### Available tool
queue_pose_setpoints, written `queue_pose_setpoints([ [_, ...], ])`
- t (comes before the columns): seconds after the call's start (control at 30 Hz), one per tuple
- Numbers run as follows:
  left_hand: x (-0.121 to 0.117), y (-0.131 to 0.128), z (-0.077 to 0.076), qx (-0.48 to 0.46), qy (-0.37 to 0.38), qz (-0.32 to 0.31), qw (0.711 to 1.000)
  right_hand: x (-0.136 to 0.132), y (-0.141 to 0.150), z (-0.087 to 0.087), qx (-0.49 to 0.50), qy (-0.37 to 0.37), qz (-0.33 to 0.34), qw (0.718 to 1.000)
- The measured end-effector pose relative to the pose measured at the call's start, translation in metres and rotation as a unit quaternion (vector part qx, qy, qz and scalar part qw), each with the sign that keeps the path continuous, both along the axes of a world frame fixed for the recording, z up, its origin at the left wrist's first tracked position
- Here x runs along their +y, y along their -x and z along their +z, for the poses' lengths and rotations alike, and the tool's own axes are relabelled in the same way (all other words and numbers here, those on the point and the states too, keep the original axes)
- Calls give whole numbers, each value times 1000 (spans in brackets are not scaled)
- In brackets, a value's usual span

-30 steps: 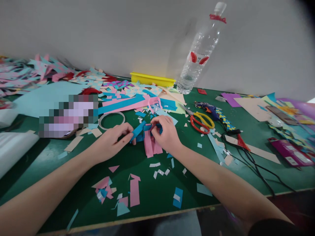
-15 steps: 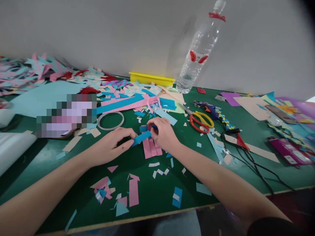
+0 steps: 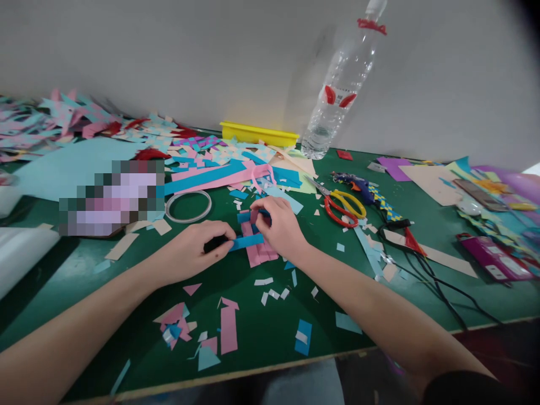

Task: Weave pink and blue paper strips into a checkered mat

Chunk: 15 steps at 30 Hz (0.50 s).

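A blue paper strip (image 3: 248,242) is pinched at its left end by my left hand (image 3: 205,242), its thumb and fingers closed. The strip lies nearly level across several pink paper strips (image 3: 256,257). Above it, another blue strip (image 3: 243,217) crosses the pink ones. My right hand (image 3: 280,225) is closed at the upper part of this paper piece, its fingers on a raised pink strip (image 3: 253,216). The right fingertips are partly hidden, and so is the paper beneath that hand.
Red-and-yellow-handled scissors (image 3: 343,208) and a glue gun (image 3: 356,185) lie to the right. A clear ring (image 3: 188,221) sits left of the paper. Behind stand a plastic bottle (image 3: 337,95) and a yellow trough-shaped piece (image 3: 259,135). Paper scraps (image 3: 229,329) litter the green table (image 3: 160,371).
The blue strip in my left hand has turned from a slant to nearly level and moved slightly right and down over the pink strips. My right hand has hardly moved.
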<state>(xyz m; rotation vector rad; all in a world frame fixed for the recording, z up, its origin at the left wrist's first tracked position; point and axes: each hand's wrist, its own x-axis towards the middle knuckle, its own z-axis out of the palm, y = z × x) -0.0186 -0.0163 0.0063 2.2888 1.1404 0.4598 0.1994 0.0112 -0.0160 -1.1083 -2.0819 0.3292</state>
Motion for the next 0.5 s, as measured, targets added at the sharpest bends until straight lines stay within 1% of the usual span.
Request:
queue_pose_setpoints([
  [0.13,0,-2,-2,2,-19,-19,1000,1,2,-1,7,-10,1,1000],
  [0.27,2,-1,-3,-6,-45,-7,999,3,3,-4,-13,1,4,1000],
  [0.37,3,2,-3,-18,-42,-4,999,5,4,-6,-22,18,5,1000],
  [0.43,5,4,-5,-26,-38,8,999,4,3,-5,-9,8,9,1000],
  [0.5,6,7,-6,-31,-31,25,999,3,1,-1,7,-21,15,1000],
])
